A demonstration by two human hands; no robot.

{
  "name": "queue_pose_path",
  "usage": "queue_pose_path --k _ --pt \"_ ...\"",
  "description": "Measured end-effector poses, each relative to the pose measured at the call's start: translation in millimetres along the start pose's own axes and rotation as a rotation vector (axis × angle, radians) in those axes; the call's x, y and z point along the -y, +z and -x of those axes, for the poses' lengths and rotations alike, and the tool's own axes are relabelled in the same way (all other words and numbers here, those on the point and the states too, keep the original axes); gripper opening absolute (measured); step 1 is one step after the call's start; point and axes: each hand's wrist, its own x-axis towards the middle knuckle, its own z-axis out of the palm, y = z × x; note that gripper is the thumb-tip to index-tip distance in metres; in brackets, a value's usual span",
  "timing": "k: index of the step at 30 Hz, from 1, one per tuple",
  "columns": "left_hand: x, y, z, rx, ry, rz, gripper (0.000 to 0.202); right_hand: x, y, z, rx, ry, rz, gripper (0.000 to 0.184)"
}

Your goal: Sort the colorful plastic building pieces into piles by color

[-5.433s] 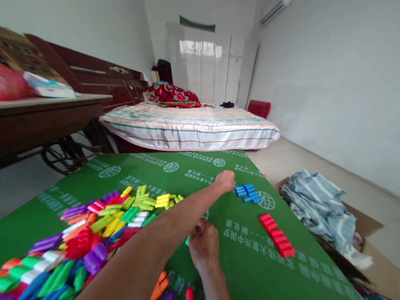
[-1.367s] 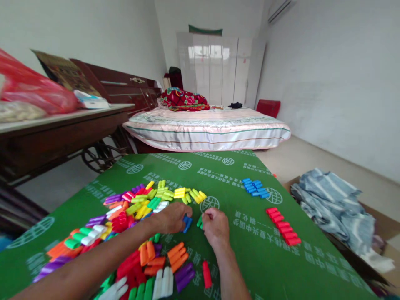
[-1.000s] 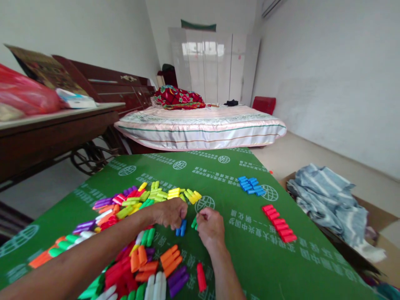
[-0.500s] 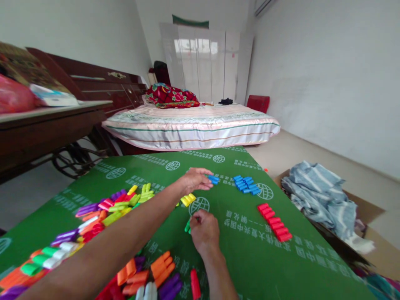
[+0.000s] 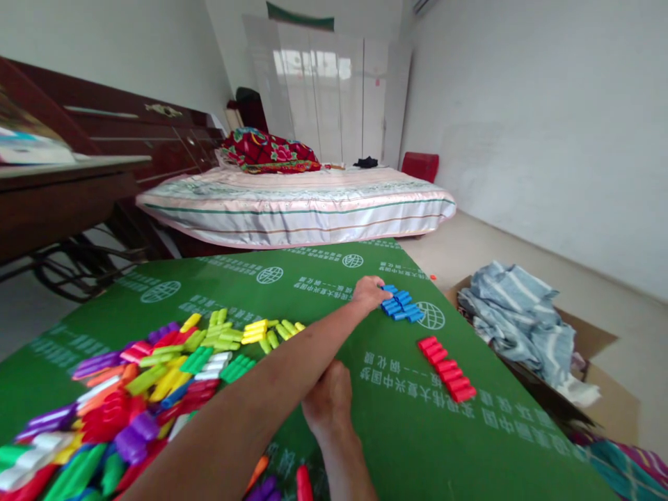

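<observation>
My left arm stretches across the green board (image 5: 313, 278), and my left hand (image 5: 369, 292) sits at the near-left edge of the blue pieces (image 5: 401, 306). Its fingers are curled together against a blue piece at the row's end. Closer to me, my right hand (image 5: 326, 403) rests on the board as a loose fist, partly under my left forearm; what it holds is hidden. A row of red pieces (image 5: 447, 369) lies right of my hands. A mixed heap of coloured pieces (image 5: 156, 369) covers the board's left side, with yellow pieces (image 5: 261, 328) at its far edge.
A cardboard box with blue-grey cloth (image 5: 516, 327) stands beside the board's right edge. A bed (image 5: 297, 205) lies behind the board, with a dark wooden table (image 5: 62, 195) at the left. A red piece (image 5: 303, 483) and an orange one (image 5: 258, 470) lie near my right wrist.
My left hand took a blue piece from beside the heap and carried it forward and right to the blue row. My right hand stayed closed near the centre; its green piece no longer shows.
</observation>
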Motion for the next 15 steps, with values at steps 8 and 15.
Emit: queue_pose_path --k 8,15 --pt "-1 2.8 -1 -0.027 0.048 -0.23 0.041 2 -3 -3 0.035 0.021 -0.04 0.021" --pt "0 -18.0 8 -0.068 0.069 -0.228 0.038 -1 1 -1 -0.006 -0.018 0.02 0.019"
